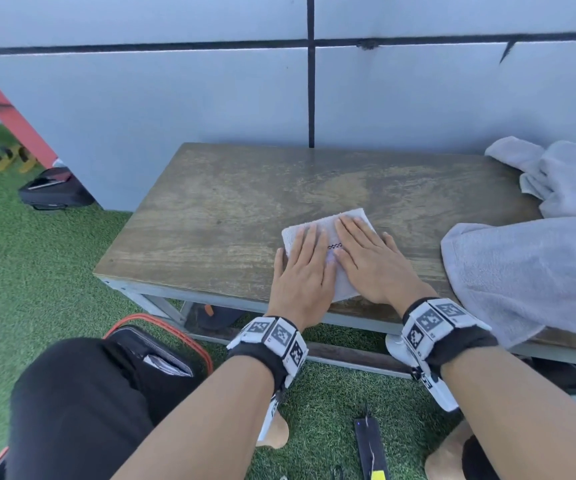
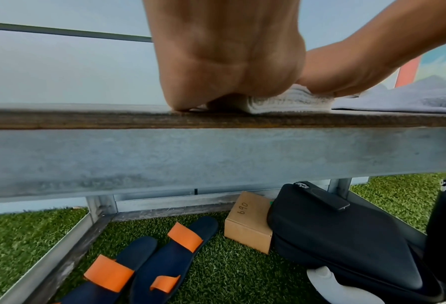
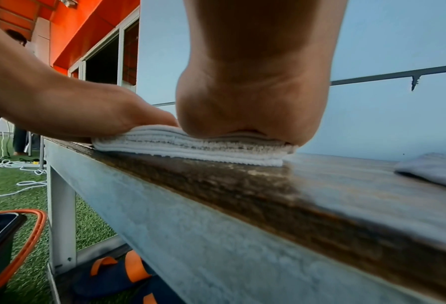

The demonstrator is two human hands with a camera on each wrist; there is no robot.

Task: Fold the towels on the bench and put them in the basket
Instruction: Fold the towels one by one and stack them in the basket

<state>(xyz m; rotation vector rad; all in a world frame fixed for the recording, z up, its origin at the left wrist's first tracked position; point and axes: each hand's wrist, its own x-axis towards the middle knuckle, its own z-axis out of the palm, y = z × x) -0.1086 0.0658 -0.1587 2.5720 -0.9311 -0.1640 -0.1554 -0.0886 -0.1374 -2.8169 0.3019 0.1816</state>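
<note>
- The wooden bench [image 1: 217,216] stands against a pale wall, on green turf.
- A loose grey towel [image 1: 529,271] drapes over the bench's near right edge; another crumpled towel [image 1: 567,174] lies at the far right.
- The basket [image 1: 162,341], orange-rimmed, sits on the turf near the bench's left end.
- The left hand [image 1: 302,275] and right hand [image 1: 373,261] lie flat, fingers straight, side by side, pressing down and gripping nothing.
- The small folded white towel [image 1: 328,226] lies under both palms, near the bench's near edge.
</note>
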